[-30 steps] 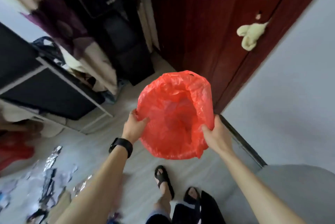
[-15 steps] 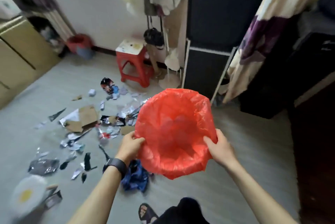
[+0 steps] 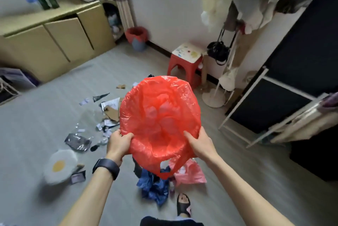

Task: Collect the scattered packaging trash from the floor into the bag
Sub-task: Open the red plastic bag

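Observation:
I hold a red plastic bag [image 3: 159,114] spread wide in front of me, its mouth facing me. My left hand [image 3: 118,143] grips the near left rim and my right hand [image 3: 200,143] grips the near right rim. Packaging trash lies scattered on the grey floor beyond and below the bag: cardboard pieces [image 3: 111,112], a dark foil pouch [image 3: 77,141], paper scraps [image 3: 84,101], a crumpled blue wrapper [image 3: 154,187] and a pink plastic bag [image 3: 190,172] near my foot. The bag hides part of the litter.
A round egg-shaped cushion [image 3: 59,166] lies at the left. A red stool [image 3: 184,63] and a coat stand [image 3: 215,96] stand behind the bag. A tan cabinet [image 3: 60,37] lines the left wall; a black rack [image 3: 274,97] stands right. A red-lined bin [image 3: 137,38] sits by the far wall.
My view has swung left from the door to the littered floor. Both hands kept their hold on the red bag and shifted toward its near edge.

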A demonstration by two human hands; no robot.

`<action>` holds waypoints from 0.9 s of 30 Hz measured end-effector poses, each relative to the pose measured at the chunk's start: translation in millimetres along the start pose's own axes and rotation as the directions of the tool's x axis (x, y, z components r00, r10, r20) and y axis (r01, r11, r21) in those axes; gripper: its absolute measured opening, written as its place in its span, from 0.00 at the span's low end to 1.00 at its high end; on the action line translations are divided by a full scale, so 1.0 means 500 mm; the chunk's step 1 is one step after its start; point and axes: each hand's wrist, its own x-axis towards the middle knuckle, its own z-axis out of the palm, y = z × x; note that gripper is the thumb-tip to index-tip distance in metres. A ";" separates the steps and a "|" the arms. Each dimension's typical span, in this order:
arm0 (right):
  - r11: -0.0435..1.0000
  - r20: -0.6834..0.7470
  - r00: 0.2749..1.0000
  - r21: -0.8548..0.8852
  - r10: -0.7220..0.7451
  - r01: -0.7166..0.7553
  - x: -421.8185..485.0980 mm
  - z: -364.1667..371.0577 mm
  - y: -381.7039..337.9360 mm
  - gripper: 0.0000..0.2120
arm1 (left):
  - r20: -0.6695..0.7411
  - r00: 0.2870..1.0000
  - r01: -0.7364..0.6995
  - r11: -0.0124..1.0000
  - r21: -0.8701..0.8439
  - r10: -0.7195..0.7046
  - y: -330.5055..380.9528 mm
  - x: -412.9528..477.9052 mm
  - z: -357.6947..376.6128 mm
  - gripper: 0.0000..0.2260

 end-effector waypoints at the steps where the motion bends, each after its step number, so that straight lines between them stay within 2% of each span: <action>1: 1.000 0.020 1.000 -0.011 -0.010 0.010 0.013 0.018 -0.012 0.22 | -0.020 1.000 0.004 1.000 -0.020 -0.005 -0.004 0.008 -0.012 0.02; 3: 0.999 0.057 0.998 -0.031 -0.034 0.036 0.041 0.069 -0.044 0.22 | -0.054 0.998 0.030 0.997 -0.070 -0.034 -0.017 0.028 -0.052 0.03; 7: 0.996 0.104 0.994 -0.070 -0.041 0.048 0.066 0.163 -0.115 0.17 | -0.031 0.993 0.108 0.986 -0.128 -0.113 -0.061 0.067 -0.150 0.10; 10: 0.988 0.123 0.991 -0.133 -0.055 0.071 0.091 0.246 -0.167 0.16 | -0.012 0.990 0.137 0.973 -0.184 -0.142 -0.072 0.098 -0.224 0.08; 13: 0.978 0.138 0.989 -0.197 -0.049 0.076 0.116 0.364 -0.211 0.15 | 0.057 0.983 0.181 0.966 -0.183 -0.174 -0.100 0.153 -0.317 0.07; 18: 0.975 0.077 0.996 -0.221 0.041 -0.023 0.111 0.545 -0.274 0.14 | 0.230 0.954 0.227 0.965 -0.129 -0.193 -0.159 0.264 -0.520 0.09; 22: 0.976 0.008 0.994 -0.192 0.110 -0.106 0.124 0.678 -0.325 0.18 | 0.165 0.948 0.284 0.957 -0.055 -0.272 -0.216 0.377 -0.707 0.11; 27: 0.977 -0.098 0.980 -0.113 0.171 -0.182 0.174 0.752 -0.368 0.22 | 0.060 0.951 0.307 0.949 -0.074 -0.303 -0.226 0.489 -0.837 0.09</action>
